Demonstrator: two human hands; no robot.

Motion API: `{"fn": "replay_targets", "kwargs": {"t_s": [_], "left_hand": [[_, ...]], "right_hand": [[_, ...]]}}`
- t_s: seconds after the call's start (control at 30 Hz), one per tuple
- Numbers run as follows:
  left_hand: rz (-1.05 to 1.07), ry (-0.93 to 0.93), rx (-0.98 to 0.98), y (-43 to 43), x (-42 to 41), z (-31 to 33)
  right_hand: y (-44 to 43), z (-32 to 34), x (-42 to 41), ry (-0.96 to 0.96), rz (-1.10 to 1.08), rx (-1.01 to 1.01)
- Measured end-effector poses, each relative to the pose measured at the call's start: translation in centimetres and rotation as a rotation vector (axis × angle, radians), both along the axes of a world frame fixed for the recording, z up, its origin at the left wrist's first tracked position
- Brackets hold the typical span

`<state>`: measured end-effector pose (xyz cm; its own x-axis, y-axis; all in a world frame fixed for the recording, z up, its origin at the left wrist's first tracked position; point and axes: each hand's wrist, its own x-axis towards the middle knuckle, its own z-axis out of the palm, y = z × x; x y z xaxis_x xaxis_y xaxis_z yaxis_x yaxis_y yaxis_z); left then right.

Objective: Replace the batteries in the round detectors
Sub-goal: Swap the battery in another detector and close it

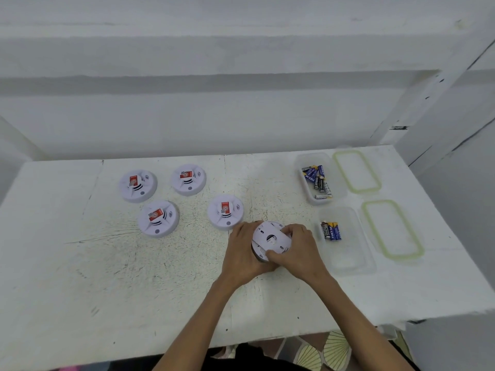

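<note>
White plastic detector [271, 238], base-up, sits between the hands: left hand [242, 254] curls fingers round its left side, right hand [300, 250] grips its rim from the right

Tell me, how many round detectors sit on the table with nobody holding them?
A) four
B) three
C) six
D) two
A: the back-left detector, back-right detector, front-left detector and front-right detector lie free on the table; the left hand and right hand grip a fifth detector.
</note>
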<state>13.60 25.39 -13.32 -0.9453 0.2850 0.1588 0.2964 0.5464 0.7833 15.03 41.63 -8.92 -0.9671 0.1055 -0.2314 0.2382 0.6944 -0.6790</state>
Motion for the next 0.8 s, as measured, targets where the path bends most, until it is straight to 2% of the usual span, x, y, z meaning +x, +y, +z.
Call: {"fn": "replay_targets", "kwargs": {"t_s": [0.27, 0.47, 0.6, 0.8], "left_hand": [[0.015, -0.009, 0.015, 0.1, -0.3, 0.6], [0.034, -0.049, 0.065, 0.2, -0.2, 0.0], [0.002, -0.075, -0.025, 0.2, -0.5, -1.3], [0.012, -0.048, 0.042, -0.6, 0.4, -1.0]], "right_hand": [[-0.2, 0.0, -0.8, -0.091, -0.012, -0.04], [0.0, -0.3, -0.2, -0.01, 0.017, -0.033], [0.6, -0.2, -0.2, 0.102, -0.088, -0.076], [1.4, 0.9, -2.3, 0.194, -0.188, -0.084]]}}
